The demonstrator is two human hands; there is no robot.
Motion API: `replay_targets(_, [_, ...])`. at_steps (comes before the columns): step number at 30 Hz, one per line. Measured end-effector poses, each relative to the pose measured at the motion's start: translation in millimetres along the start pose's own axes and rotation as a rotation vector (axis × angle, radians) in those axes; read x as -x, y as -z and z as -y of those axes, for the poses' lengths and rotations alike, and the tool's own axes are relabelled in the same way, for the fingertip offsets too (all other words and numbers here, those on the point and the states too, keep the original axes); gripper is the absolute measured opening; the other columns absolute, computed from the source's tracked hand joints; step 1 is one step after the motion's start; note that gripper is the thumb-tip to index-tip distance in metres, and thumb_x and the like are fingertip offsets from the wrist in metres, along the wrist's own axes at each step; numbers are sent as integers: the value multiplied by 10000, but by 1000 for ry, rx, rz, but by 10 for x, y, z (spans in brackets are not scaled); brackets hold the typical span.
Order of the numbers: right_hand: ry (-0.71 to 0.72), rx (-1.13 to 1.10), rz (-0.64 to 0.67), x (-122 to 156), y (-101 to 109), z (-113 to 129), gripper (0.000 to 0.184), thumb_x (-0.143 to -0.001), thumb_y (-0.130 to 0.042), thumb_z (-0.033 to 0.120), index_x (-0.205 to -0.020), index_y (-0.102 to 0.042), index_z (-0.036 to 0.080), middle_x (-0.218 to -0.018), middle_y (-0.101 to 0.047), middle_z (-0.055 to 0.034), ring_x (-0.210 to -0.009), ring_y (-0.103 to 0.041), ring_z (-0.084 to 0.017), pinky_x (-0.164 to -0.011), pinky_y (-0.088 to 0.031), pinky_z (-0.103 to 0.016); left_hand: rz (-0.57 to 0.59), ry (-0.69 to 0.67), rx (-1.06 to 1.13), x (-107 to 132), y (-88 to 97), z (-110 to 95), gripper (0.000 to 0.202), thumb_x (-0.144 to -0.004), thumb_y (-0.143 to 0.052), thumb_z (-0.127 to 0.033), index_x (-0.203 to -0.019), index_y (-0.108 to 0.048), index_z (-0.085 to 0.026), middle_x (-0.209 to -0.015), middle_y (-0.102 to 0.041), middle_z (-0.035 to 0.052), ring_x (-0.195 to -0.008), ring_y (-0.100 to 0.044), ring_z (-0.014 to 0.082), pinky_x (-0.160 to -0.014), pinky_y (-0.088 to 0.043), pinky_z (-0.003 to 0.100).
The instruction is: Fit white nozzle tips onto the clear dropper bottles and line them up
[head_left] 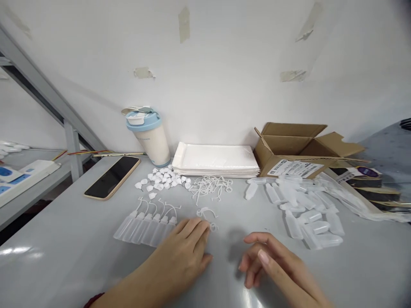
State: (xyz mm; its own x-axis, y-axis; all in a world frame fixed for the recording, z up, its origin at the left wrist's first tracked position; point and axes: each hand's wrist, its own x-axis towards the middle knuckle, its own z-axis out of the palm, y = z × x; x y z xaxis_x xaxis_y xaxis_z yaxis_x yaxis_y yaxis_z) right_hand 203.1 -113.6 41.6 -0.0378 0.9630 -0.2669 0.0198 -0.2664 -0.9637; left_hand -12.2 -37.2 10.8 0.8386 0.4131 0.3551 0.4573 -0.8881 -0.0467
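Observation:
Palm down, my left hand lies at the right end of a row of small translucent squeeze bottles, its fingers stretched out and partly covering that end. The bottles have white caps, with thin straps reaching out from them. By its fingertips are a few loose white straps; what lies beneath the palm is hidden. Further right, my right hand is above the table with fingers loosely bent and apart, holding nothing visible. Beyond it lies a heap of uncapped translucent bottles.
Small white caps and a tangle of white straps lie ahead. Behind stand a tumbler, a stack of white packets and an open cardboard box. A phone lies left; a plastic-wrapped box sits right.

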Motion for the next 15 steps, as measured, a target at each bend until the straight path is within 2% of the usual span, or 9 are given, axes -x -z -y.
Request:
replay_targets(4, [25, 92, -34, -37, 44, 10, 374, -888, -523, 579, -974, -612, 226, -775, -699, -32, -679, -653, -194, -684, -496, -321, 81, 20, 209, -5, 88, 12, 222, -924, -389, -30, -925, -586, -134, -888, -622, 83, -847, -564, 237, -739, -479, 374])
replay_targets(7, [44, 165, -110, -76, 105, 41, 323, -873, -562, 534, -925, -615, 220, -770, -683, -24, -693, -653, -192, -708, -507, -318, 149, 59, 324, 0, 125, 16, 262, -927, -363, -11, -880, -567, -168, -855, -602, 49, -820, -539, 206, -747, -476, 341])
replay_targets(11, [60, 259, -210, -110, 196, 99, 302, -863, -564, 516, -885, -620, 220, -764, -671, -27, -722, -651, -200, -687, -510, -305, 133, 130, 315, 12, 105, 0, 197, -939, -400, -82, -886, -564, -178, -853, -602, 52, -831, -537, 221, -734, -480, 347])
replay_targets(13, [58, 305, -259, -112, 228, 128, 296, -855, -568, 514, -881, -626, 225, -779, -673, -36, -745, -650, -212, -627, -505, -290, 119, 144, 263, 20, 105, -11, 216, -934, -388, -82, -847, -563, -176, -824, -600, 57, -803, -538, 223, -717, -482, 354])
replay_targets(15, [59, 336, -290, -106, 247, 155, 290, -852, -569, 513, -882, -631, 231, -802, -682, -46, -765, -654, -221, -556, -487, -271, 164, 138, 258, 20, 142, -20, 246, -928, -375, -53, -825, -562, -178, -807, -603, 51, -785, -545, 213, -717, -488, 345])
